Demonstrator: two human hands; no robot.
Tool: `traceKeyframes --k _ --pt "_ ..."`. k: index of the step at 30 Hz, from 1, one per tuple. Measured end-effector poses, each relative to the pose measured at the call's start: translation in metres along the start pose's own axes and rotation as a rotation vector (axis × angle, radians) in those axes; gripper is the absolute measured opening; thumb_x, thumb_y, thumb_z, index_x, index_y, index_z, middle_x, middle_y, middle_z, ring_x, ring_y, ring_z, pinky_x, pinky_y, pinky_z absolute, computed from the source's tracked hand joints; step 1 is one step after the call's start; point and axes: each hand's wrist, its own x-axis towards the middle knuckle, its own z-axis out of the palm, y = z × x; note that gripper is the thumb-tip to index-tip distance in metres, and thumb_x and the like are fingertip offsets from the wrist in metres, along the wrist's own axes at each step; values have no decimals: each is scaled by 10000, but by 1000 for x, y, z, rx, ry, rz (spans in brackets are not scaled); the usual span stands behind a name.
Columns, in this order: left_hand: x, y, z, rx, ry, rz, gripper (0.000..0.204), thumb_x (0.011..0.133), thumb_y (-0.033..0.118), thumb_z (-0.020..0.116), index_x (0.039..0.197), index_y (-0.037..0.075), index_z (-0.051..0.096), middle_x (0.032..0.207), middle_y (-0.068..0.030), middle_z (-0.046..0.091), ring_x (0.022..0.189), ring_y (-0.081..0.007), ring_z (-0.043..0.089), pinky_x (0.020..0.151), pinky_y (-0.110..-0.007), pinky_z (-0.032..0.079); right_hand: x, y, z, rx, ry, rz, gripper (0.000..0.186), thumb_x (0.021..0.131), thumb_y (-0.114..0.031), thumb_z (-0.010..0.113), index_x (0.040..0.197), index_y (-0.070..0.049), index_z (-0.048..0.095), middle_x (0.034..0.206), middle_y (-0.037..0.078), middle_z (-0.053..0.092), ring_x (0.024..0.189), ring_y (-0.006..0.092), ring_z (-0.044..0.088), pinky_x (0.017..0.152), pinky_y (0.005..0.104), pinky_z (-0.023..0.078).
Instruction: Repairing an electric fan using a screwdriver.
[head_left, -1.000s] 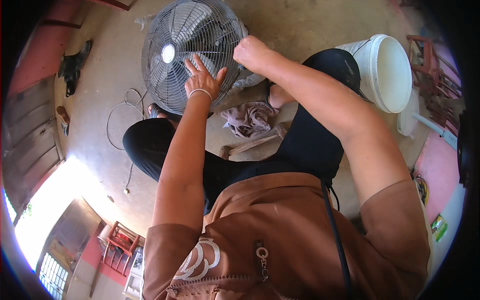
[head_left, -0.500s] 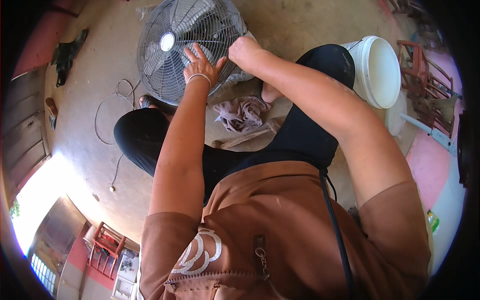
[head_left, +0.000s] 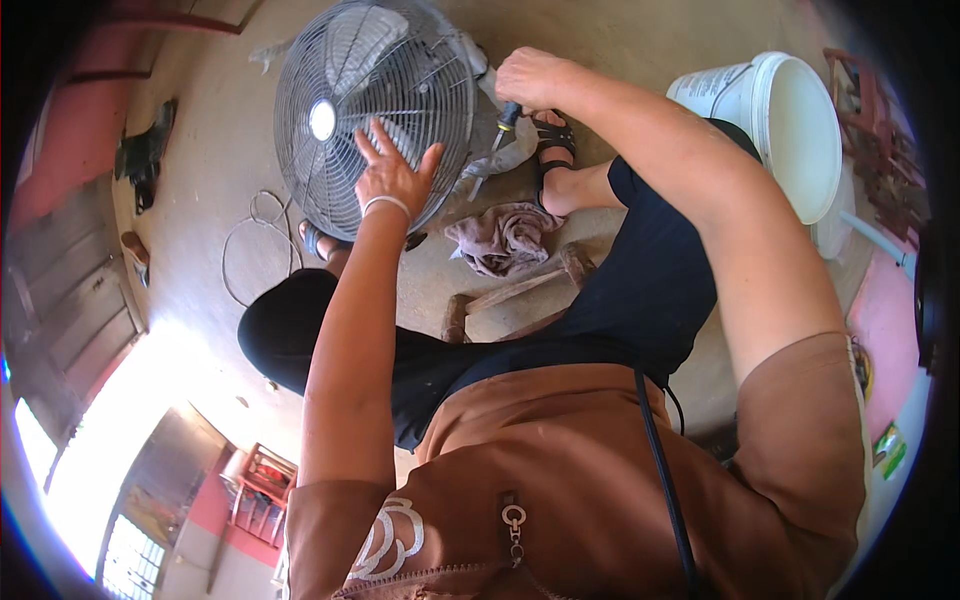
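Observation:
A round metal fan (head_left: pixel 355 70) with a wire grille and a pale centre cap stands in front of me. My left hand (head_left: pixel 395 175) lies on the lower right part of the grille, fingers spread. Just right of the fan, my right hand (head_left: pixel 528 78) is closed around a screwdriver (head_left: pixel 508 118) with a dark and yellow handle, its shaft pointing down. Below the screwdriver are crumpled whitish material (head_left: pixel 515 150) and a brown cloth (head_left: pixel 500 240) on the floor. A low wooden stool (head_left: pixel 500 292) sits between my legs.
A white bucket (head_left: pixel 790 140) lies on its side at right by my knee. A cord (head_left: pixel 240 250) is looped on the left floor. Dark boots (head_left: pixel 140 150) stand near the left wall, and red wooden chairs (head_left: pixel 860 120) are at the far right.
My right hand has moved right and slightly up, away from the grille edge, and the screwdriver in it now shows. My left hand stays spread on the grille, slightly shifted.

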Motion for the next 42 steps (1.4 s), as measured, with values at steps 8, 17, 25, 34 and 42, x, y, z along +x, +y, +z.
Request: traceKeyframes --k 8,17,25,34,42 --pt "1 3 6 78 -4 17 1024 867 702 410 1495 -18 40 1539 -290 106 998 -452 631 842 -481 521 0 6 38 299 348 14 180 619 -238 759 689 -95 676 698 90 658 752 300 661 644 428 521" --pt "2 -1 11 123 0 5 1033 865 713 395 1496 -9 15 1542 -281 108 1013 -444 630 839 -481 525 12 -12 27 284 419 -18 75 609 -170 673 655 -112 679 663 88 653 707 290 664 612 408 521" --pt "3 3 10 96 -2 4 1040 856 712 420 1500 -1 22 1543 -287 103 1013 -441 633 848 -478 523 7 -20 21 205 449 21 72 610 -152 688 667 -108 681 692 84 666 723 285 672 633 405 538" --pt "1 -3 10 55 1 -2 1044 857 713 422 1499 -6 22 1542 -294 103 1022 -453 627 863 -477 516 0 -38 11 152 355 88 49 638 -124 697 677 -94 691 753 75 694 773 262 688 659 372 544" --pt "0 -6 7 46 -7 1 1065 848 745 391 1497 -20 31 1537 -308 105 1052 -450 615 885 -472 508 -3 -45 0 133 336 124 22 679 -109 673 670 -97 689 746 85 693 775 258 686 652 375 542"
